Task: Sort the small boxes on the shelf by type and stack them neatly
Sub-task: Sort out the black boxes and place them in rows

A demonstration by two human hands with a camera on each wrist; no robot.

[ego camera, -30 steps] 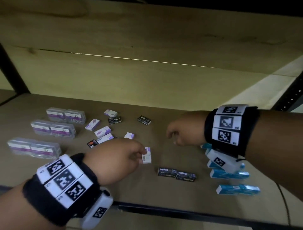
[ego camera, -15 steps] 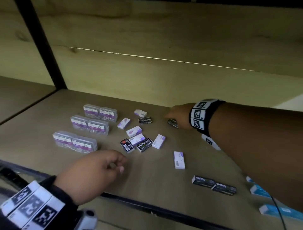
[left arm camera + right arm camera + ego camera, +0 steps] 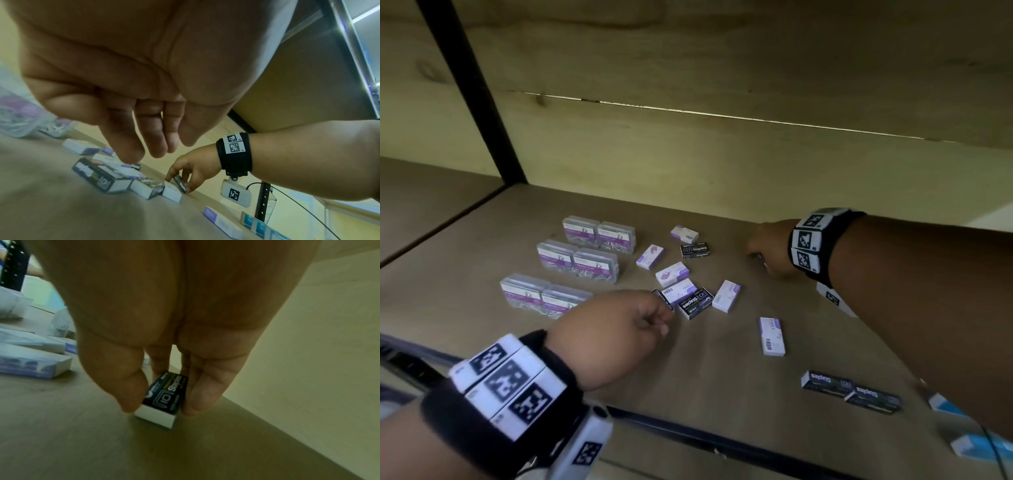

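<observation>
Small boxes lie scattered on the brown shelf [image 3: 722,377]. At the back, my right hand [image 3: 756,255] pinches a black Staples box [image 3: 164,395] between thumb and fingers; the box touches the shelf and is tipped up on edge [image 3: 180,184]. My left hand [image 3: 661,322] hovers with relaxed fingers [image 3: 131,146] over a cluster and holds nothing. That cluster has a black Staples box [image 3: 695,303] and white-and-purple boxes [image 3: 726,296]. One white-and-purple box [image 3: 772,337] lies alone. Two black Staples boxes [image 3: 851,390] sit end to end near the front.
Clear plastic paper-clip cases [image 3: 577,263] stand in three pairs at the left. Blue-and-white boxes [image 3: 976,445] lie at the front right under my right forearm. A black upright post [image 3: 472,92] stands at the back left. The shelf's front edge [image 3: 688,431] is a dark rail.
My left hand let go of the white-and-purple box and moved left to the cluster. My right hand reached to the back and took hold of a black Staples box.
</observation>
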